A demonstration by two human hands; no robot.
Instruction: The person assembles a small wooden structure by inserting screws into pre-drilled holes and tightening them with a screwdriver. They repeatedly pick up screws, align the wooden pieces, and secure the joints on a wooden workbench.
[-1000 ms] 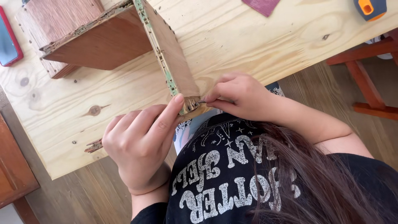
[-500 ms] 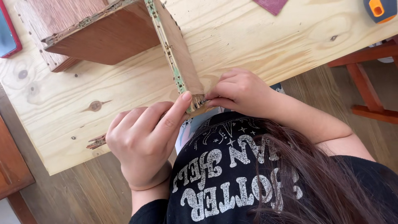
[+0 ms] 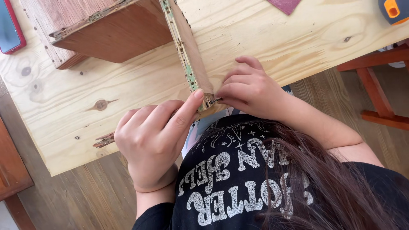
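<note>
Black short-sleeved tee, white ornate lettering; long dark hair; left hand, right hand bare.

Bright, even daylight fills the frame, strongest on the pale wooden counter in the upper right, where the grain looks slightly washed out. Shadows are soft: a dark one sits under the brown wooden box at upper left, and a faint one under the hands at centre. Focus is sharp across the middle. The dark hair at lower right is slightly soft. No harsh glare shows.
</note>
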